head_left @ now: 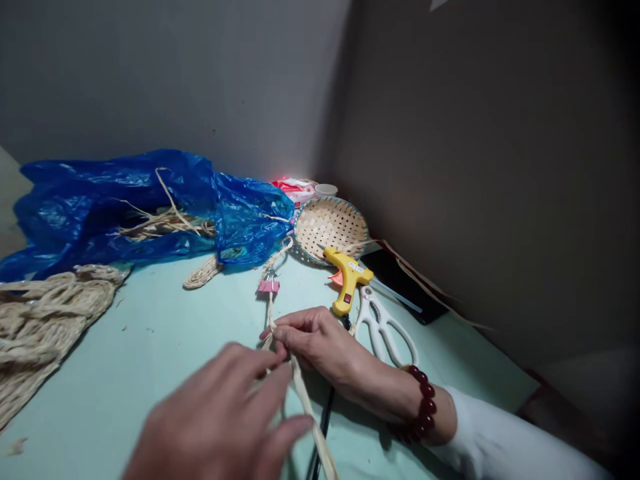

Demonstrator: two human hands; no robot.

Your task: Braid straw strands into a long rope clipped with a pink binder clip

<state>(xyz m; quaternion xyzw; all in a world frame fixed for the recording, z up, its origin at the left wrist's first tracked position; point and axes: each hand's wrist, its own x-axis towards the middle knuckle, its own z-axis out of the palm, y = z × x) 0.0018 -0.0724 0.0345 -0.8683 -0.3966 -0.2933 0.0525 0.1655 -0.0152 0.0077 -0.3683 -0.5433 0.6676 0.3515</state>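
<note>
Near the pink clip (269, 287), right hand (320, 343) pinches the straw braid (271, 309), hiding that bit; left hand (215, 417) blurred, cut off, can't tell its grip. Braid's pale, thin, twisted above the pinch.

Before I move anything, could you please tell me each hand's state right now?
Left hand: blurred, fingers by the pale strand; grip cannot be told.
Right hand: closed, pinching the strand near the pink clip.
</note>
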